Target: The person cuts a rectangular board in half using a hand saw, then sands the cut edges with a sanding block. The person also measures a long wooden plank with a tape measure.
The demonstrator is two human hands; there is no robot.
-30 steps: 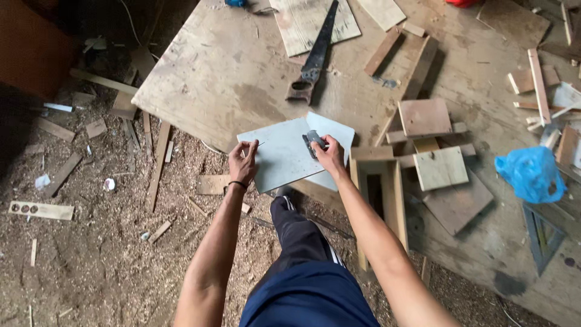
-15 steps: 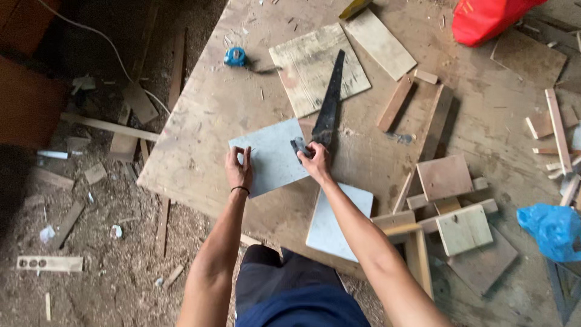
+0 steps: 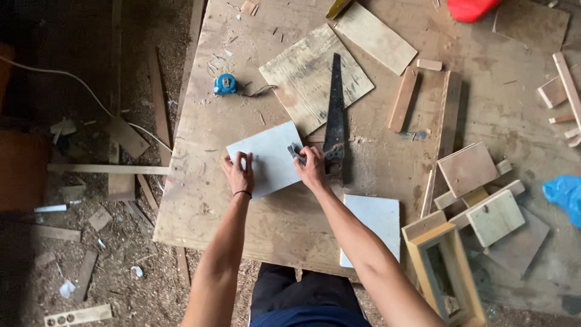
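Pale blue-grey board: lies flat on the plywood worktop, directly ahead of me, between my two hands. Its long axis runs slightly tilted, the far right corner higher up the bench than the near left one. Both hands are on it; neither is nearer in any useful sense, since each rests on one end.

My left hand sits on the board's left edge, fingers spread and laid flat, pressing down rather than gripping. My right hand is at the board's right edge, fingers curled shut around a small dark grey block, which touches the board's surface near that edge. What the block is I cannot tell for certain.

Just to the right of my right hand lies a handsaw, blade pointing away from me, its handle touching or nearly touching my knuckles. A second pale board lies near my right forearm. A blue tape measure sits well apart, further up the bench.
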